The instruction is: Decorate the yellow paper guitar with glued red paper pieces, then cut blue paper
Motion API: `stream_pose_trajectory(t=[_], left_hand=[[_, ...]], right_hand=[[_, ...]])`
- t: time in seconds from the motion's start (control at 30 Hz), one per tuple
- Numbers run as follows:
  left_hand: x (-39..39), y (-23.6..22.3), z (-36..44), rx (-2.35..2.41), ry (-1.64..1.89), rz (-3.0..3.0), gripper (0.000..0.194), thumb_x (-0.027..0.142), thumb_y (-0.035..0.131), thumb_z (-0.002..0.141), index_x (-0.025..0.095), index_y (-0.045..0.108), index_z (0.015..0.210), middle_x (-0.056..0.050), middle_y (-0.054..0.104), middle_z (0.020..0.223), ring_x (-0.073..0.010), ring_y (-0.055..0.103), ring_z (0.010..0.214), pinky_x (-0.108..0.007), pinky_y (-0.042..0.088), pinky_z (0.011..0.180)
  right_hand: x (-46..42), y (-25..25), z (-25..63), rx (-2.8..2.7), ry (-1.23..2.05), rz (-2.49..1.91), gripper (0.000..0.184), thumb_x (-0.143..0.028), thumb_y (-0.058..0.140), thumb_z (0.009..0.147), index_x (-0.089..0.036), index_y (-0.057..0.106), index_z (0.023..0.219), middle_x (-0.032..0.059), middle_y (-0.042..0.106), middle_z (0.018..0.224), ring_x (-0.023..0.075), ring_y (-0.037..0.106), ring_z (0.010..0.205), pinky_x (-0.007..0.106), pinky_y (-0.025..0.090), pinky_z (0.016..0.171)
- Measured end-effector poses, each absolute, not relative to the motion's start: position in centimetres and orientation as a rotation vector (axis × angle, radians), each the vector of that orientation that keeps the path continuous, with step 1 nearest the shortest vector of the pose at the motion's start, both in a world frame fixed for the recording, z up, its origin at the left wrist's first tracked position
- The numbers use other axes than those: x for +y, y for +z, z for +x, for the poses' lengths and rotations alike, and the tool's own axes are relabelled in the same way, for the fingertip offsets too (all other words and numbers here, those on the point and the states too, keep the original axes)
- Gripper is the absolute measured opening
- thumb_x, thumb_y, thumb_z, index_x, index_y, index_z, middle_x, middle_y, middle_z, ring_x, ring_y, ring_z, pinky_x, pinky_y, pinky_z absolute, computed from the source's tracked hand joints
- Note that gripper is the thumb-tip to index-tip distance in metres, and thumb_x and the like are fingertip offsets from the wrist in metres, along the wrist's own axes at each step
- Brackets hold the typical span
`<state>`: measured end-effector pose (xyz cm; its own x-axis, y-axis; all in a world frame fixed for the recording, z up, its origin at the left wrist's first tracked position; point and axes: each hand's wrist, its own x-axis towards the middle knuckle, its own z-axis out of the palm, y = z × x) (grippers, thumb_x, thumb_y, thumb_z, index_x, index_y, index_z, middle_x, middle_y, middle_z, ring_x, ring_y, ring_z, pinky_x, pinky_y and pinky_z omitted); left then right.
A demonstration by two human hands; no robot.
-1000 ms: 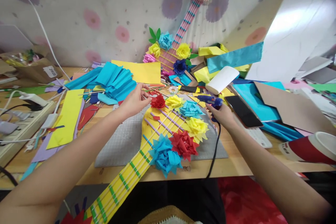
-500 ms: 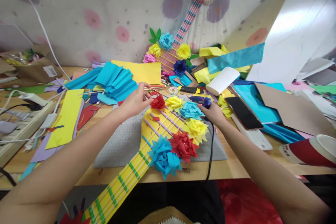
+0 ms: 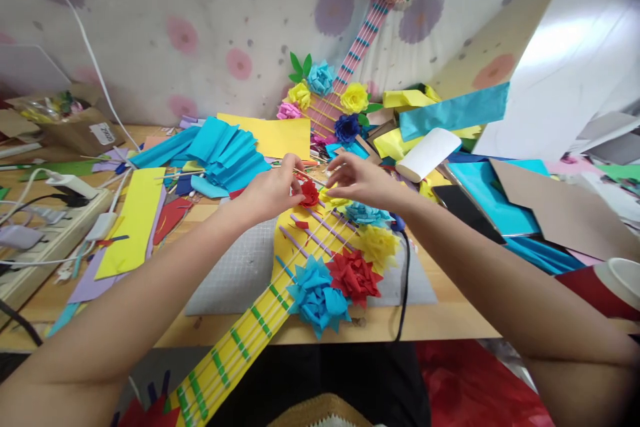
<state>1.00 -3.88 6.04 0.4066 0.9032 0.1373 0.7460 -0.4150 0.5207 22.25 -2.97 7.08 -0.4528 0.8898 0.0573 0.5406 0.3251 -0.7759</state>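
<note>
A yellow paper guitar (image 3: 245, 340) with green fret strips and white strings lies slanted toward me, its body on a grey cutting mat (image 3: 220, 283). My left hand (image 3: 277, 190) pinches the left edge of a small red paper flower (image 3: 309, 193) at the far end of the body. Over a yellow flower (image 3: 334, 200), my right hand (image 3: 363, 181) is empty, fingers curved and apart, close to the red flower. Paper flowers in light blue (image 3: 369, 214), yellow (image 3: 379, 246), red (image 3: 354, 277) and blue (image 3: 320, 297) run along the right side. The glue gun (image 3: 398, 223) is mostly hidden behind my right wrist.
A pink flower-covered guitar (image 3: 360, 47) leans on the back wall. Blue crepe paper (image 3: 227, 153) and yellow sheets (image 3: 131, 220) lie at left, near a power strip (image 3: 30, 280). A phone (image 3: 467, 210), cardboard (image 3: 560, 203) and a paper cup (image 3: 600, 287) are at right.
My right hand has let go of the glue gun and moved left, up to the red flower. My left hand stays at that flower. The view has shifted slightly.
</note>
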Motion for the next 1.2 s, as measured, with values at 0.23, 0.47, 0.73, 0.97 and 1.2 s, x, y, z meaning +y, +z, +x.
stream_pose_trajectory(t=[0.23, 0.47, 0.73, 0.97, 1.2], left_hand=[[-4.1, 6.9, 1.4, 1.487, 0.478, 2.379, 0.044, 0.022, 0.063, 0.069, 0.02, 0.039, 0.106, -0.006, 0.066, 0.084, -0.0227, 0.064, 0.078, -0.027, 0.041, 0.065], [-3.3, 6.3, 1.0, 1.484, 0.494, 2.402, 0.046, 0.026, 0.06, 0.074, 0.019, 0.038, 0.114, -0.005, 0.067, 0.088, -0.0209, 0.063, 0.08, -0.027, 0.043, 0.068], [-0.8, 2.6, 1.4, 1.561, 0.636, 2.066, 0.027, 0.031, 0.04, 0.086, 0.016, 0.06, 0.096, -0.008, 0.067, 0.102, -0.02, 0.061, 0.095, -0.031, 0.046, 0.083], [-1.1, 1.7, 3.9, 1.431, 0.57, 2.168, 0.037, 0.038, 0.04, 0.087, 0.015, 0.057, 0.112, -0.009, 0.062, 0.112, -0.021, 0.056, 0.104, -0.034, 0.042, 0.091], [-5.0, 1.7, 5.4, 1.536, 0.531, 2.337, 0.049, 0.044, 0.047, 0.084, 0.009, 0.051, 0.12, -0.016, 0.055, 0.119, -0.0266, 0.049, 0.114, -0.039, 0.041, 0.095]], right_hand=[[-2.3, 7.6, 17.3, -2.484, 0.737, -1.252, 0.03, -0.017, 0.062, 0.066, -0.02, 0.049, 0.093, 0.0005, 0.068, 0.084, 0.0141, 0.062, 0.073, 0.024, 0.042, 0.062], [-0.7, 7.1, 17.3, -2.497, 0.664, -1.329, 0.022, -0.015, 0.062, 0.065, -0.019, 0.055, 0.086, 0.0014, 0.069, 0.082, 0.0143, 0.062, 0.072, 0.023, 0.042, 0.059], [3.1, 6.8, 20.4, -2.16, 0.915, -1.394, 0.006, -0.016, 0.06, 0.069, -0.017, 0.063, 0.074, 0.0014, 0.07, 0.075, 0.0141, 0.063, 0.073, 0.023, 0.045, 0.062], [4.9, 6.5, 20.7, -2.095, 0.984, -1.398, 0.004, -0.016, 0.062, 0.067, -0.017, 0.063, 0.071, 0.0023, 0.069, 0.073, 0.0146, 0.062, 0.072, 0.024, 0.046, 0.063], [6.0, 5.5, 19.5, -2.187, 1.011, -1.391, 0.007, -0.015, 0.06, 0.068, -0.017, 0.063, 0.074, 0.0024, 0.07, 0.076, 0.0149, 0.063, 0.075, 0.025, 0.047, 0.066]])
